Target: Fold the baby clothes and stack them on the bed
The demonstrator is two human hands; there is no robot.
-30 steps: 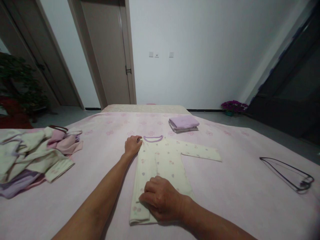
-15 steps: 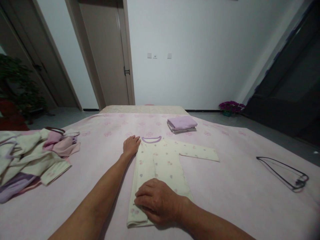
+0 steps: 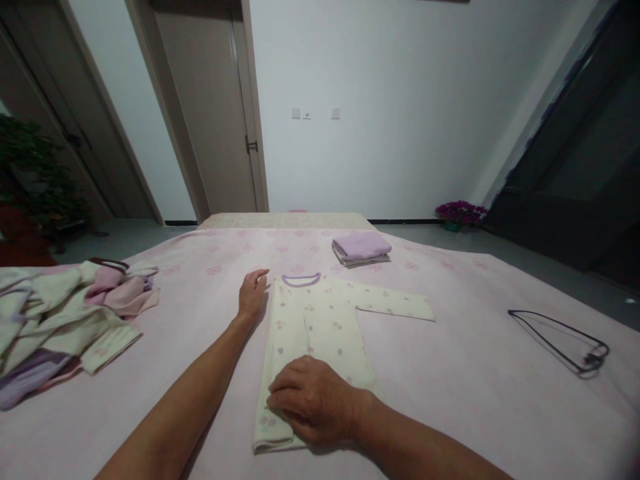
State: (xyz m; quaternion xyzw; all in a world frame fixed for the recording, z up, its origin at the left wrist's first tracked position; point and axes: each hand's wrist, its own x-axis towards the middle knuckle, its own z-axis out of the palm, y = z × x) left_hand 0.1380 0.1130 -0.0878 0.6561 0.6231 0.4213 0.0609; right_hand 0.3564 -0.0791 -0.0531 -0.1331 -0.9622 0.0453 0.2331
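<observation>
A cream long-sleeved top (image 3: 320,327) with a lilac neckband and small printed motifs lies on the pink cloth. Its right-hand sleeve stretches out sideways, while the left side is folded in to a straight edge. My right hand (image 3: 315,400) rests on the lower part of the top, fingers curled and pressed together against the fabric; the fingertips are partly hidden. Beside the left shoulder of the top, my left hand (image 3: 253,293) is apart from the fabric, holding nothing, with its fingers loosely extended.
Folded lilac and grey clothes (image 3: 362,248) are stacked beyond the top. A rumpled heap of clothes (image 3: 65,313) lies at the left. A black wire-like frame (image 3: 560,340) lies at the right on the pink patterned cloth (image 3: 440,380). Purple flowers (image 3: 460,212) stand on the floor behind.
My left hand has come off the top's shoulder edge and shifted slightly left. My right hand stays in the same place on the top.
</observation>
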